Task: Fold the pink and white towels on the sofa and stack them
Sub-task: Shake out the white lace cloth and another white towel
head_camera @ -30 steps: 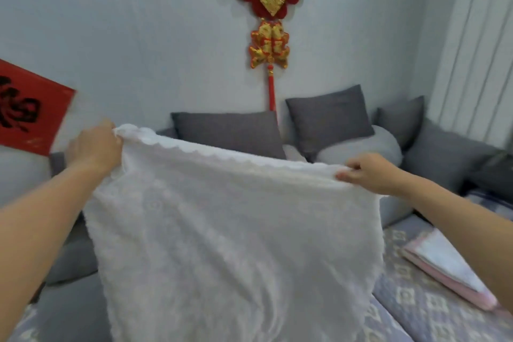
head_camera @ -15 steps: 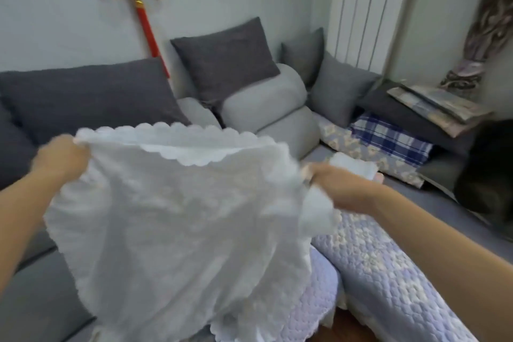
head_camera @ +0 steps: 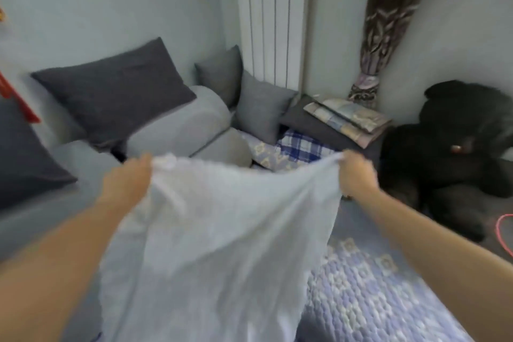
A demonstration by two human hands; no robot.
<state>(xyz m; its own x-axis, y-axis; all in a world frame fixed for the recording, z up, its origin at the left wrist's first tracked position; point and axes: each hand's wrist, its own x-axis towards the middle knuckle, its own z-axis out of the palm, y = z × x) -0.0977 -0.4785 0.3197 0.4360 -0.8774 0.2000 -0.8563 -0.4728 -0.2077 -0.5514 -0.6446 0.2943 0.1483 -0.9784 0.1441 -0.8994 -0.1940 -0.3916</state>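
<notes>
Both hands are raised in front of the body with a white towel (head_camera: 222,233) stretched between them. By the left hand (head_camera: 128,181) the towel's upper left corner is gripped, the fingers curled round the bunched edge; by the right hand (head_camera: 357,177) the upper right corner is pinched in the same way. The cloth is held in the air above the sofa (head_camera: 177,133), its top edge sagging a little between the two grips and the rest hanging down toward the near edge of the view, where it is cut off. The whole picture is blurred by motion, so the towel's edge pattern cannot be made out.

Below and to the right of the towel a lilac quilted cover (head_camera: 374,294) with a pale flower pattern is spread over the seat. At the far left a dark grey cushion (head_camera: 116,91) is leaned against the wall, with pale grey bolsters (head_camera: 180,126) in front of it. Farther right, two smaller grey cushions (head_camera: 261,108) are stood in the corner beside a white ribbed panel (head_camera: 270,16). A blue and white checked cloth (head_camera: 302,146) is seen just beyond the towel's top edge, and folded patterned bedding (head_camera: 349,118) is laid on a dark surface behind it. A patterned curtain (head_camera: 388,28) is tied back at the far right, and a large black soft shape (head_camera: 455,153) is seen beneath it.
</notes>
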